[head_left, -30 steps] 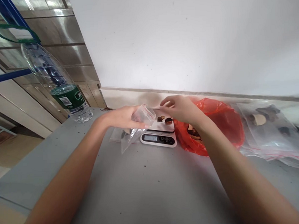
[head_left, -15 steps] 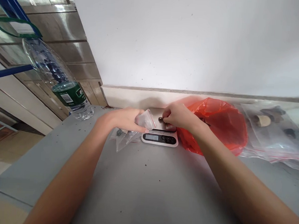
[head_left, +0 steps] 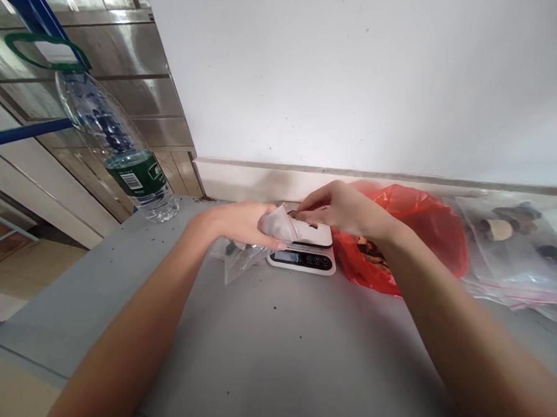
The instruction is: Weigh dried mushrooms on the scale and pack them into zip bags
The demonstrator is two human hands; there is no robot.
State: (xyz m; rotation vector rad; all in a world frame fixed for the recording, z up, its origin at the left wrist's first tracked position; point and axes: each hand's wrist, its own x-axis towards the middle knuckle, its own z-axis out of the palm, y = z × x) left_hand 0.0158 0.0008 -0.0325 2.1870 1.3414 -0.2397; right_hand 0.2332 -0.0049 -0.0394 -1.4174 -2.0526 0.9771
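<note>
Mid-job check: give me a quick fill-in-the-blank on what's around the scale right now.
1. The left hand holds a small clear zip bag at the ___ edge of the kitchen scale.
2. The right hand is over the scale, and the red plastic bag lies on the scale's ___ side.
3. The water bottle has a ___ label.

Missing words: left, right, green.

One scale [head_left: 303,250], one bottle [head_left: 122,157] (green-labelled)

Water bottle [head_left: 122,163] at far left, red plastic bag [head_left: 421,234] beside large clear bag [head_left: 513,264], grey table [head_left: 271,345]
</note>
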